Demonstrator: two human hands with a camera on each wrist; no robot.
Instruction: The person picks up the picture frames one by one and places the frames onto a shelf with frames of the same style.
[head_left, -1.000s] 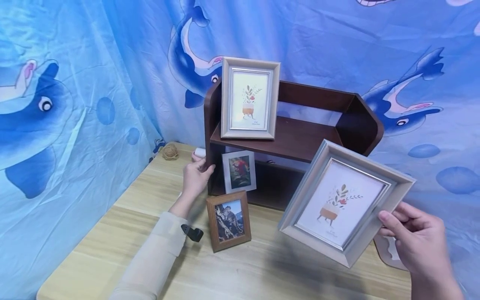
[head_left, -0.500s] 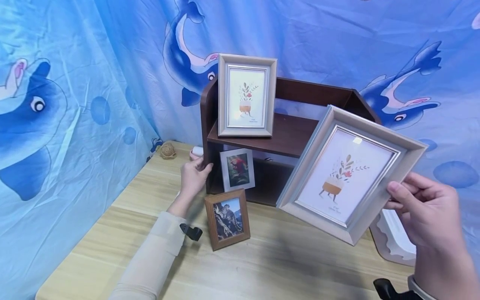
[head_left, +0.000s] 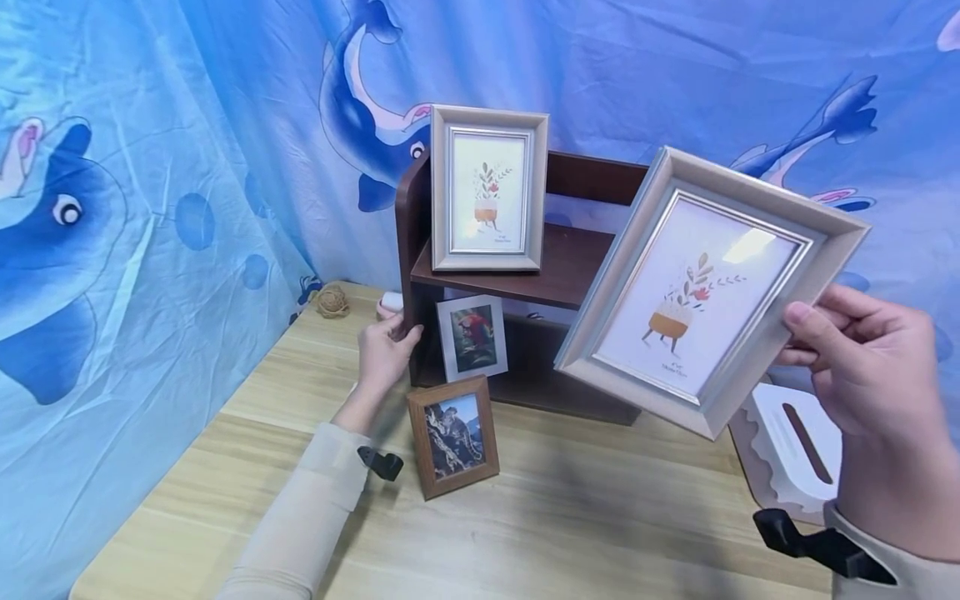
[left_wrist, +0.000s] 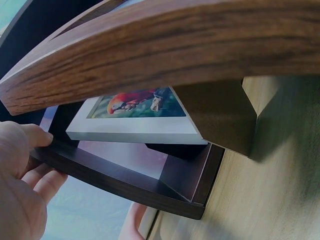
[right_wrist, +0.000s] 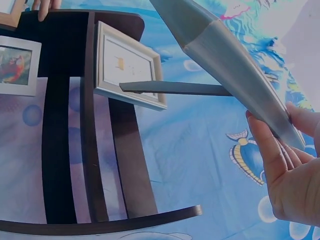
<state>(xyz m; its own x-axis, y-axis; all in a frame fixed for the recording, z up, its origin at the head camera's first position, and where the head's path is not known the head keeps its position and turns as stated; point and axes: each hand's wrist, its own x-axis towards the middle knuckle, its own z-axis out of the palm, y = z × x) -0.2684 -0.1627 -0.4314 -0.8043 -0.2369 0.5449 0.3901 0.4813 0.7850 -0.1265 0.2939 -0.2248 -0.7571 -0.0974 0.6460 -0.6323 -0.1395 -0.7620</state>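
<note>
My right hand (head_left: 877, 358) holds a champagne-coloured picture frame (head_left: 697, 317) by its right edge, thumb on the front. It is tilted, raised in front of the right part of a dark brown desktop shelf (head_left: 570, 254). In the right wrist view its support leg (right_wrist: 175, 88) sticks out behind. With thumb and fingers, my left hand (head_left: 382, 354) grips the shelf's left side panel. A matching picture frame (head_left: 491, 192) stands upright on the upper shelf at the left. Below it a white-framed parrot picture (head_left: 474, 337) stands in the lower compartment. A brown wooden picture frame (head_left: 453, 437) stands before the shelf.
On the light wooden table (head_left: 285, 400), a twine ball (head_left: 331, 301) lies at the back left, near a small white and pink object (head_left: 390, 304). A white slotted box (head_left: 802, 442) stands at the right, partly behind my right hand. A blue dolphin-print curtain (head_left: 637, 67) hangs behind.
My right hand has raised the champagne picture frame higher, over the shelf's right part, uncovering more of the white box. My left hand keeps its grip on the side panel. The view has shifted slightly.
</note>
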